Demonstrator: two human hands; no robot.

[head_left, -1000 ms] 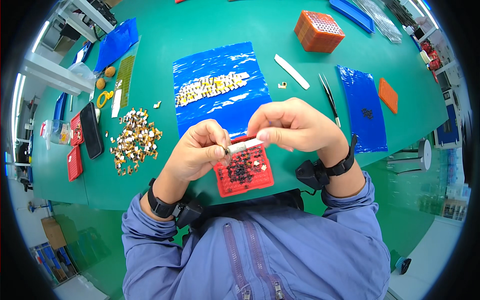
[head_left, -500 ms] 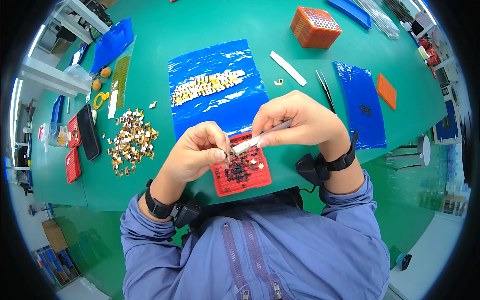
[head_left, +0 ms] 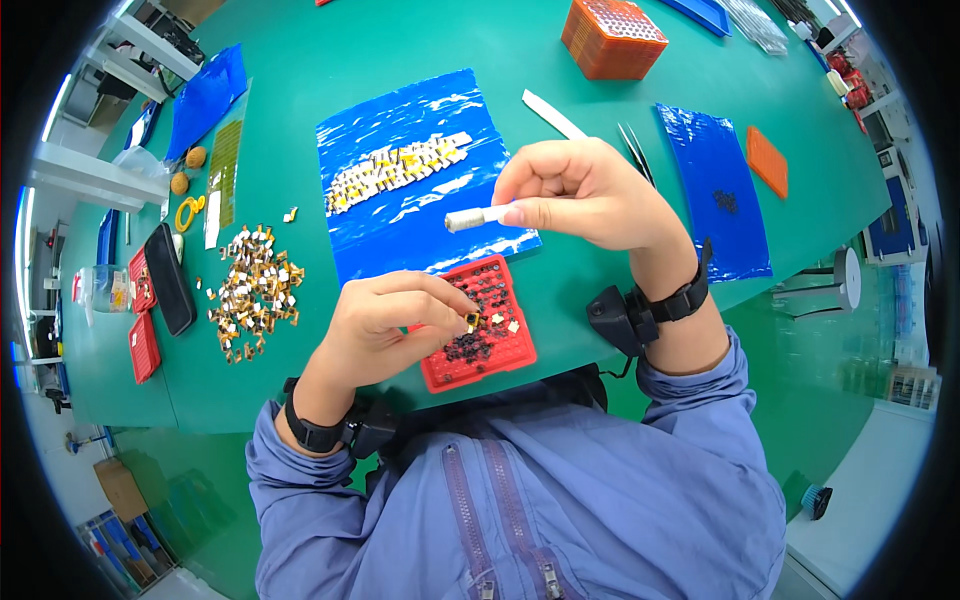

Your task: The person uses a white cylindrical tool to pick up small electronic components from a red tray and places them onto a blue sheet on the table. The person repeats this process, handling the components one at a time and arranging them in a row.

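My left hand pinches a tiny gold-and-black part between thumb and forefinger, over the red tray. The tray has rows of small pockets holding black pieces, with more black pieces heaped loose and a few white bits. Higher up, my right hand grips a slim tool with a thick whitish-grey cylindrical end, which points left above the blue sheet. Its handle is mostly hidden by my fingers. On that sheet lie rows of small white-and-yellow parts.
A loose pile of gold-and-white parts lies left, beside a black case and red trays. Tweezers, a white strip, another blue sheet with black pieces and stacked orange trays lie beyond my right hand.
The right hand has lifted the tool up and left, away from my left hand. My left hand has moved slightly down, and the gold part in its pinch now shows clearly.
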